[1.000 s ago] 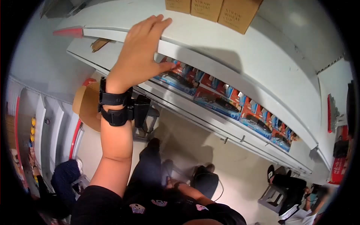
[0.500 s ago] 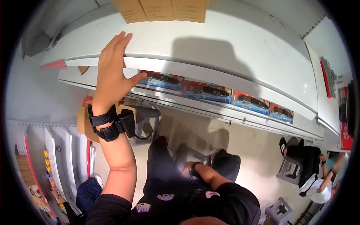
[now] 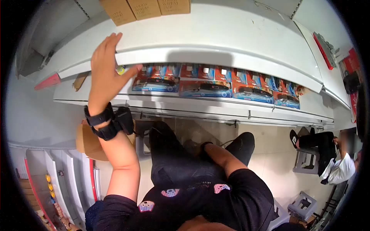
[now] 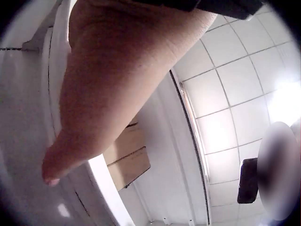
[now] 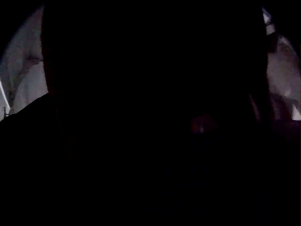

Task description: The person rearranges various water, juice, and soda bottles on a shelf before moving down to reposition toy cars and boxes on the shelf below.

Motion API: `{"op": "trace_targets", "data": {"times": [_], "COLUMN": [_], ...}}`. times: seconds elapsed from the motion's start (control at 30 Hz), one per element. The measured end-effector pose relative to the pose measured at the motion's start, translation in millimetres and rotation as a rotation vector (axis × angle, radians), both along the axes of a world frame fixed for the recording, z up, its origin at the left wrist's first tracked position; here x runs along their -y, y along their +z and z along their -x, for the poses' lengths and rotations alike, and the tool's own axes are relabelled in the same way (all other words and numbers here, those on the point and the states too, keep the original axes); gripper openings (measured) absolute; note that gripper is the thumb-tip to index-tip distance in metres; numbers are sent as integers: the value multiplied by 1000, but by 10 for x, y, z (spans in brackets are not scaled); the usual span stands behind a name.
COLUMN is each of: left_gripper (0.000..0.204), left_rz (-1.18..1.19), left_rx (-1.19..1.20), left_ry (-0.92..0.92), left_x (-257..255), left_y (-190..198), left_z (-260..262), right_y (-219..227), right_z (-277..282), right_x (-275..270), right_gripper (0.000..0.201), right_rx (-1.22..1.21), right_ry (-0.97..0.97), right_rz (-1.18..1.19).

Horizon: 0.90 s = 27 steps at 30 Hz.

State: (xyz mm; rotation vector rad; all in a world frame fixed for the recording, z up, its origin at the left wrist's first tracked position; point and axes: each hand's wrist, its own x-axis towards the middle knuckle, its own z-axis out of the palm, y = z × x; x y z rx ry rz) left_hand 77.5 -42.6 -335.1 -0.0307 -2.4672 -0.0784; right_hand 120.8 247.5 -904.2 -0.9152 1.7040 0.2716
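My left hand (image 3: pixel 106 65) rests on the front lip of a white top shelf (image 3: pixel 231 38), fingers straight over the edge and the thumb reaching below it. In the left wrist view the same hand (image 4: pixel 103 84) lies flat along that lip. Brown cardboard boxes (image 3: pixel 146 7) stand on the shelf just beyond my fingers, and show again as boxes (image 4: pixel 127 160) behind the palm. Rows of red and blue blister packs (image 3: pixel 216 82) fill the shelf underneath. My right arm hangs down by my dark trousers; its hand (image 3: pixel 192 148) is blurred against the leg. The right wrist view is black.
A red strip (image 3: pixel 48 81) caps the shelf's left end. A round cardboard piece (image 3: pixel 88 142) lies on the floor below my left wrist. A person (image 3: pixel 327 158) sits on a stool at the right, with a grey stool (image 3: pixel 304 206) nearer. More shelving stands at the lower left.
The camera has swung, so more of the blister packs show. My left hand has stayed on the shelf lip. My right arm has risen from low by the floor to my thigh.
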Motion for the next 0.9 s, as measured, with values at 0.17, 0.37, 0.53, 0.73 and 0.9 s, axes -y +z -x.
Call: {"op": "trace_targets", "data": {"times": [0.17,0.37,0.53,0.73,0.9], "left_gripper": [77,81,92,105,104], "left_rz": [52,158,58,48,34], "left_rx": [-107,-191,-18,221,251], "left_ry": [-100,-114,6,139,123], "left_x": [115,280,303,252,243], "left_y": [-53,-117,-73,95,126], "left_z": [77,137,191,242,229], "right_y": [-15,1785,4190,3710,3587], "right_z": [430,886,1162,1766,1893], "right_x": [22,-42,-306,-130,-91], "right_gripper": [47,35,14,26,28], "right_rx": [130,77,-761,-1165,-1181], "right_ry": [138,241,-189,-166,-199], "right_rz": [160,561,829,982,923]}}
